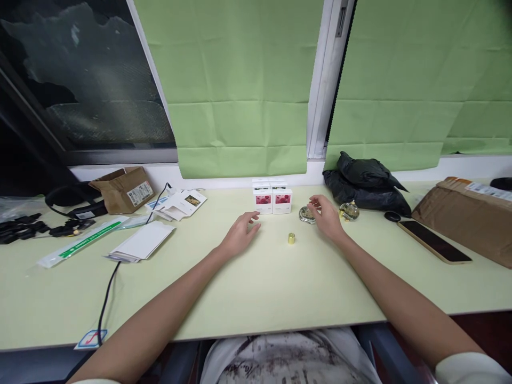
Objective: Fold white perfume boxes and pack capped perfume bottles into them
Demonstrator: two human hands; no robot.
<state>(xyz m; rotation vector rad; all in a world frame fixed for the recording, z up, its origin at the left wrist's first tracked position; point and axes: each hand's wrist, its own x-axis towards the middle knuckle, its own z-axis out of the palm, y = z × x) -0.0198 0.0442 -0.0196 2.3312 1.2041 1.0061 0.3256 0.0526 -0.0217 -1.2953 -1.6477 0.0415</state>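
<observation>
My left hand (pixel 240 234) rests on the pale green table (pixel 256 288), fingers loosely spread, empty, just in front of two small white boxes with pink pictures (pixel 272 200). Over by a round glass perfume bottle (pixel 307 214), my right hand (pixel 327 216) hovers with fingers curled and apart, touching or nearly touching the bottle. A small gold cap (pixel 291 238) stands on the table between my hands. A second glass bottle (pixel 349 211) sits right of my right hand.
A black plastic bag (pixel 366 181) lies behind the bottles. A phone (pixel 434 241) and a brown parcel (pixel 468 218) are at right. At left lie white envelopes (pixel 142 242), leaflets (pixel 180 204), a torn cardboard box (pixel 124 189), a black cable (pixel 108 290) and black parts (pixel 24 226).
</observation>
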